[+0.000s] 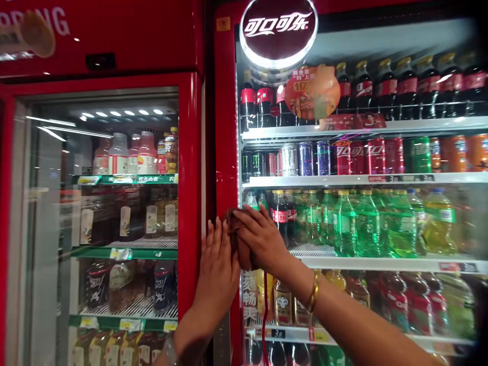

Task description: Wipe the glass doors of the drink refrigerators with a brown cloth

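A brown cloth (pixel 244 254) is bunched under my right hand (pixel 260 235), which presses it against the red door frame (pixel 227 168) of the right-hand drinks fridge. My left hand (pixel 219 256) lies beside the cloth with its fingers stretched upward, close to the gap between the two fridges. Its fingertips are next to the cloth; whether they touch it I cannot tell. Part of the cloth and of the frame is hidden behind my hands.
Behind the right glass door stand cola bottles (pixel 387 86), cans (pixel 375 155) and green soda bottles (pixel 368 223) on shelves. A round lit sign (pixel 279 30) juts out above. The left fridge (pixel 189 178) holds juice and tea bottles. A thin red cord (pixel 264 315) hangs below my right hand.
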Demonstrator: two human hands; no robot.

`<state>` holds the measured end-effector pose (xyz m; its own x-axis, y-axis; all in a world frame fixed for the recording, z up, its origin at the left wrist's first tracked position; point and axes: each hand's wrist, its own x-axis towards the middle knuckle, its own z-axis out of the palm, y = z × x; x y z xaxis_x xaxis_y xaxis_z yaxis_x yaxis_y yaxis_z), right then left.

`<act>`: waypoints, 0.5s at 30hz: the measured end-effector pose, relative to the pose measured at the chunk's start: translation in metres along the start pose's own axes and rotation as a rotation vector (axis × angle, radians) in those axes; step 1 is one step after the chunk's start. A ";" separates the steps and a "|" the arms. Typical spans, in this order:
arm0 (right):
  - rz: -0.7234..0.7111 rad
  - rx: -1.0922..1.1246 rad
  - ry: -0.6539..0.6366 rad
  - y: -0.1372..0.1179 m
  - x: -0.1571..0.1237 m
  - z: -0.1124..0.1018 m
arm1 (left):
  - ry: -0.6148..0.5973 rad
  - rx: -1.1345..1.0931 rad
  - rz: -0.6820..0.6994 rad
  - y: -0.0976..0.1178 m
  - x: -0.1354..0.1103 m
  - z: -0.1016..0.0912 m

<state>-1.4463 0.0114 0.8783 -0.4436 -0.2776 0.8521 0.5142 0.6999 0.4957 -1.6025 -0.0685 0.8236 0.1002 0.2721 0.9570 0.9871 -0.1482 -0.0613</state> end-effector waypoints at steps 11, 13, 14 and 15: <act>-0.059 -0.002 0.080 0.035 0.058 -0.001 | 0.065 0.147 0.057 -0.015 0.089 -0.013; 0.025 -0.024 0.104 0.044 0.076 -0.001 | 0.075 0.145 0.033 -0.016 0.111 -0.017; 0.029 -0.042 0.109 0.046 0.082 -0.002 | 0.078 0.142 0.031 -0.016 0.119 -0.019; 0.003 -0.064 0.108 0.046 0.084 -0.003 | 0.079 0.139 0.036 -0.016 0.126 -0.022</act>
<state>-1.4577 0.0189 0.9732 -0.3625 -0.3473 0.8649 0.5630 0.6580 0.5001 -1.6084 -0.0528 0.9511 0.1315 0.1923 0.9725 0.9913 -0.0222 -0.1296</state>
